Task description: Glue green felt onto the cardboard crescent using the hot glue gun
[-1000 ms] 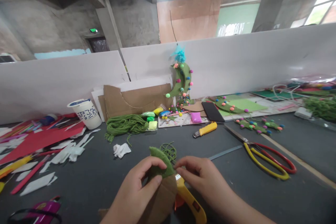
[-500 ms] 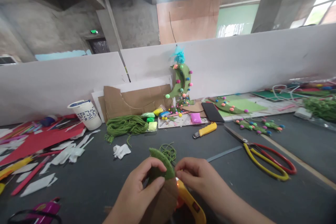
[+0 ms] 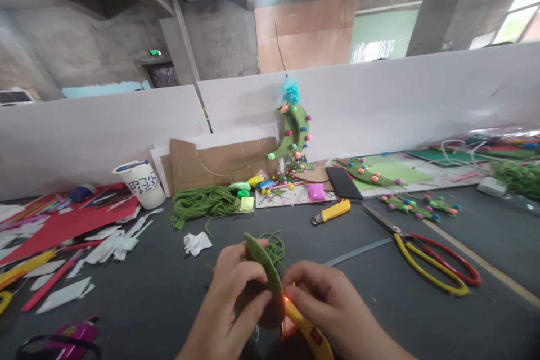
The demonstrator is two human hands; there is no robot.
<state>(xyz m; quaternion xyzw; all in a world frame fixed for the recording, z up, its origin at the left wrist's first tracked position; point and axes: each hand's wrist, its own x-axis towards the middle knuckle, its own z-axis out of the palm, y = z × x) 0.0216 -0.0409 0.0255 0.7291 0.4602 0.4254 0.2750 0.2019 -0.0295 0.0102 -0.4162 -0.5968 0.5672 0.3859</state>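
Observation:
My left hand (image 3: 236,298) grips a curved cardboard piece (image 3: 265,315) whose upper edge is covered with green yarn (image 3: 265,259). The piece stands tilted nearly edge-on. At its right edge, my right hand (image 3: 316,298) has thumb and fingers pinched together on a thin strand of green yarn, mostly hidden by the fingers. A small loose heap of the same yarn (image 3: 276,247) lies just beyond the piece. Below the right hand is a yellow hot glue gun (image 3: 314,337) with a lit red light; its front is partly hidden.
Scissors (image 3: 434,261) lie open at right, near a yellow utility knife (image 3: 333,211) and a phone (image 3: 343,182). Behind are a green yarn skein (image 3: 205,202) and a crescent decorated with pompoms (image 3: 299,129). Paper scraps and a white cup (image 3: 145,185) are at left.
The cardboard piece has turned more edge-on, showing less of its brown face. My left fingers have shifted around it, and my right hand has moved slightly lower beside its edge.

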